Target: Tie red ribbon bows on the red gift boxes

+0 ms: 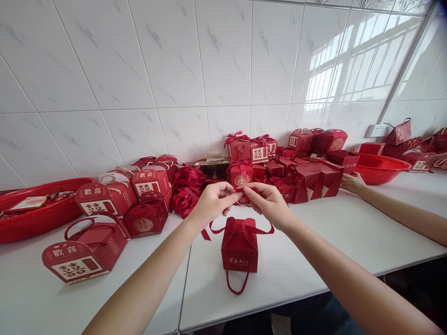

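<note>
A small dark red gift box (239,251) with gold lettering stands upright on the white table in front of me. Its twisted cord handle (238,292) droops over the near side. A red satin ribbon (261,230) comes out of the box top and curves up on both sides toward my fingers. Just above and behind the box, my left hand (217,197) and my right hand (267,202) meet fingertip to fingertip, each closed in a pinch on the ribbon. The exact part between the fingertips is mostly hidden. One ribbon tail (206,234) hangs below my left hand.
Red boxes with rope handles (85,251) sit at left, near a red basin (38,218). Behind my hands lie bundled red ribbons (186,188) and stacked boxes (259,152). A co-worker's hand (352,183) touches boxes at right, beside another red basin (382,168). A tiled wall (181,70) rises behind.
</note>
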The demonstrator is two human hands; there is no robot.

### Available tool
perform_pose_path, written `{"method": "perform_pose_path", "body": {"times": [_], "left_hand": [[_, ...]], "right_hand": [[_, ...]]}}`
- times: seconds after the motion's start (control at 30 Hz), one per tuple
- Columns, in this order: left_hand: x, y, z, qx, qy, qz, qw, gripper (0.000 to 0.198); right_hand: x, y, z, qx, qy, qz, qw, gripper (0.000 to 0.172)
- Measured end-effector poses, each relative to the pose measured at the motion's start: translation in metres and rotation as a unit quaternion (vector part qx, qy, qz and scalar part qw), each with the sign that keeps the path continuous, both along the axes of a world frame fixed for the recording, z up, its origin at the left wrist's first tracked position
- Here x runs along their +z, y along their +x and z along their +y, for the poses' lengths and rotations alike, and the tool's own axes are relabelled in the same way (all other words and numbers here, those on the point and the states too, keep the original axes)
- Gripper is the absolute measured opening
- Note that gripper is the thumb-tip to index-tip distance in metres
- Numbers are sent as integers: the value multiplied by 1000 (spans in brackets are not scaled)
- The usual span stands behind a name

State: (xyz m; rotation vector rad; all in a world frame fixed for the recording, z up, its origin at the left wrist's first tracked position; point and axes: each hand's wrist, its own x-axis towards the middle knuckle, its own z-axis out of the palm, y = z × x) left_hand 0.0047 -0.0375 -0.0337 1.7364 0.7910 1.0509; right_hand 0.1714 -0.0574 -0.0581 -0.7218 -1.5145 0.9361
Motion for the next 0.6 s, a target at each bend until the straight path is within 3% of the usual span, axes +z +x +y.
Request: {"method": "perform_pose_path", "body": {"times": [0.17, 0.27, 0.37, 0.47, 0.53, 0.6], "left_hand": [[-4, -9, 1, -61, -112, -82, 988, 21], [-7, -14, 3, -78, -187, -129, 971, 21], [-8, -14, 1, -97, -198, -154, 963, 20], [-9, -9, -6, -75, -134, -131, 979, 22], [-9, -8, -12, -4, -31, -75, 997, 28], [-11, -13, -16, 99, 108, -5, 989, 32]], "right_hand": [[-9, 11, 3, 0, 84, -85, 993, 27], [-14, 18, 2, -33, 178, -181, 967, 24], [-18, 20, 0, -66, 233, -231, 942, 27], [-21, 16, -1, -73, 231, -226, 944, 30], [-24, 15, -4, -103, 231, -205, 946, 30], [-28, 18, -8, -166, 222, -180, 944, 27]]}}
